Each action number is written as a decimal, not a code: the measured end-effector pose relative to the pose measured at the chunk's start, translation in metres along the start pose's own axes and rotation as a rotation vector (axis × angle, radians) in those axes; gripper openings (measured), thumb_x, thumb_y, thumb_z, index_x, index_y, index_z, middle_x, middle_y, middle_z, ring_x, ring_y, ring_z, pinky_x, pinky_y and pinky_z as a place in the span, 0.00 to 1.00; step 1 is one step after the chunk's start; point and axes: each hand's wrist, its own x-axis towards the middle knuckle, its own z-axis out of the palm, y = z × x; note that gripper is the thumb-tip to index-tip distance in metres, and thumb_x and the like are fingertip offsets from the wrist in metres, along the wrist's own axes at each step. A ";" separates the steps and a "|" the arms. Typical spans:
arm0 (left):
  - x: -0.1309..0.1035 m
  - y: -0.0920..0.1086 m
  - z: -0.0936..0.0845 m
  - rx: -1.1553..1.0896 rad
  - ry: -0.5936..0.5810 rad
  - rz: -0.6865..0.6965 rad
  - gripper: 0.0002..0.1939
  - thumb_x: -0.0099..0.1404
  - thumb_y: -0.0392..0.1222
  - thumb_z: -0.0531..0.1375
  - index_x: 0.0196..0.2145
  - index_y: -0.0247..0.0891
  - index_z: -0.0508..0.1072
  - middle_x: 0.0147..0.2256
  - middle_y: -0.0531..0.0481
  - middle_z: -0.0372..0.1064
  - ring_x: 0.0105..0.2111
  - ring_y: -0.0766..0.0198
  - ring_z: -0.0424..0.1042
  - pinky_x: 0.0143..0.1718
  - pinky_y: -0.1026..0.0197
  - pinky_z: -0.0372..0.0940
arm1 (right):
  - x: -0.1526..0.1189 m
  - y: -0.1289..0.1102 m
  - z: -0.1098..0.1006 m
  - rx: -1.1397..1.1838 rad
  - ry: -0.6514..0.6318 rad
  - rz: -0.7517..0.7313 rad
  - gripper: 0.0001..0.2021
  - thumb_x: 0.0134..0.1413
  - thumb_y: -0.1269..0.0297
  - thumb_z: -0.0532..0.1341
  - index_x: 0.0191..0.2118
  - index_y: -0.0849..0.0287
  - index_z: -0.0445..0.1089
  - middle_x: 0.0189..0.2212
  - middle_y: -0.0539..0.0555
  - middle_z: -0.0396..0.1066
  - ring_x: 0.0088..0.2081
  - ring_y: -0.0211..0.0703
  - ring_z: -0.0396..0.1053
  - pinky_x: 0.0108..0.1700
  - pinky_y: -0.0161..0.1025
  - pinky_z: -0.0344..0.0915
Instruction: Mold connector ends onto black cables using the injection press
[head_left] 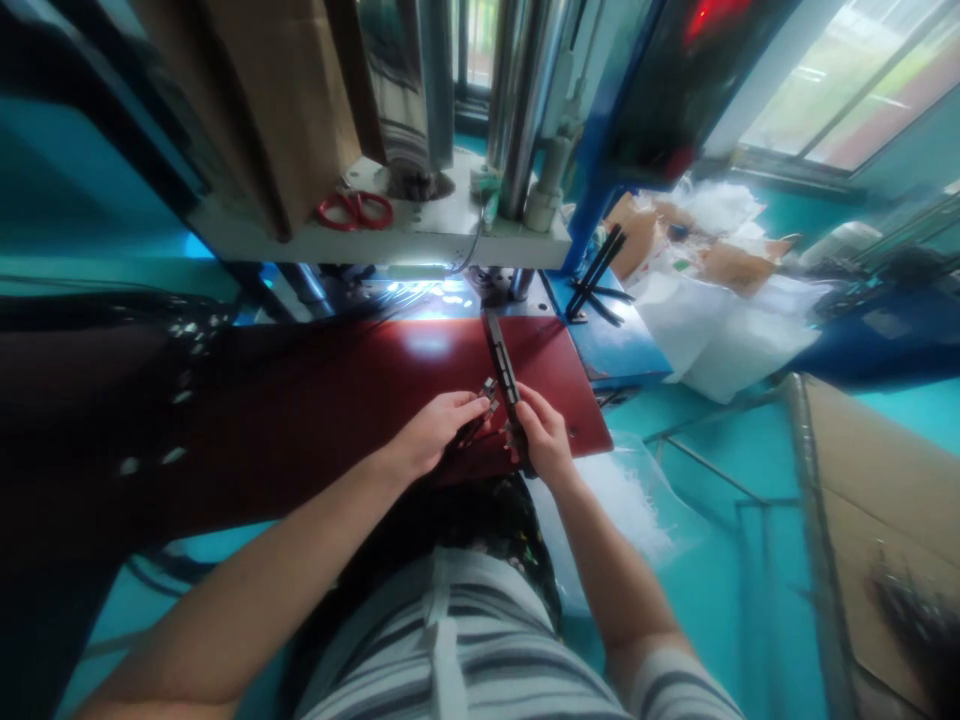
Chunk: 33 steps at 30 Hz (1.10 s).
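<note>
My right hand (544, 432) is closed around the lower part of a long dark slotted bar (501, 352), which stands tilted over the front of a red work board (360, 400). Pale pieces show in a row along the bar. In my left hand (439, 432), just left of the bar, the fingers pinch a few small metal connector-like pieces (490, 388) with dark strands hanging below. Whether those pieces touch the bar I cannot tell. Blur hides the fine detail.
Behind the board stands a press machine with a white plate (450, 235); red-handled scissors (356, 211) lie on it. Black rods (598, 275) stick up from a blue block (626, 345) at right. Plastic bags (727, 310) are heaped behind; a cardboard-lined bin (877, 450) stands right.
</note>
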 end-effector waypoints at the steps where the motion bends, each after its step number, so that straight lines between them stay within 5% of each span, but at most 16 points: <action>1: -0.001 -0.001 -0.001 0.004 -0.020 0.014 0.12 0.55 0.45 0.62 0.26 0.31 0.69 0.22 0.52 0.66 0.21 0.73 0.65 0.23 0.71 0.59 | 0.000 0.000 0.000 0.004 0.001 -0.001 0.24 0.51 0.52 0.58 0.52 0.60 0.64 0.16 0.44 0.64 0.12 0.31 0.59 0.12 0.29 0.58; 6: -0.001 -0.003 -0.002 0.045 -0.080 0.011 0.13 0.50 0.44 0.65 0.29 0.32 0.71 0.25 0.51 0.70 0.26 0.68 0.69 0.30 0.66 0.63 | 0.001 0.001 -0.001 -0.002 -0.003 0.002 0.24 0.52 0.52 0.58 0.52 0.60 0.64 0.16 0.44 0.64 0.12 0.31 0.58 0.11 0.29 0.58; 11: 0.004 0.002 0.001 0.356 0.083 0.114 0.12 0.48 0.43 0.65 0.26 0.31 0.71 0.20 0.54 0.66 0.19 0.72 0.62 0.22 0.68 0.56 | 0.001 -0.002 -0.002 -0.023 -0.057 0.015 0.22 0.52 0.53 0.58 0.51 0.58 0.65 0.17 0.44 0.64 0.13 0.32 0.60 0.12 0.29 0.59; 16: 0.007 0.008 0.003 0.506 0.016 0.094 0.12 0.48 0.44 0.63 0.20 0.32 0.67 0.15 0.56 0.61 0.14 0.72 0.57 0.16 0.68 0.48 | -0.001 -0.005 -0.003 -0.038 -0.074 0.029 0.22 0.52 0.54 0.57 0.52 0.59 0.65 0.17 0.44 0.63 0.13 0.32 0.59 0.12 0.29 0.59; 28: 0.009 -0.001 0.007 0.468 0.138 0.249 0.08 0.48 0.39 0.63 0.22 0.32 0.69 0.20 0.55 0.65 0.20 0.71 0.63 0.22 0.69 0.57 | 0.002 0.003 -0.002 -0.202 -0.091 -0.066 0.22 0.55 0.55 0.55 0.54 0.56 0.64 0.20 0.46 0.66 0.14 0.31 0.60 0.14 0.29 0.60; 33: 0.005 0.006 -0.001 0.089 -0.009 0.034 0.12 0.47 0.39 0.66 0.30 0.33 0.73 0.25 0.51 0.71 0.24 0.68 0.69 0.27 0.66 0.63 | 0.001 -0.003 -0.002 -0.057 -0.041 0.011 0.23 0.52 0.54 0.57 0.52 0.57 0.65 0.19 0.46 0.65 0.14 0.32 0.59 0.12 0.30 0.59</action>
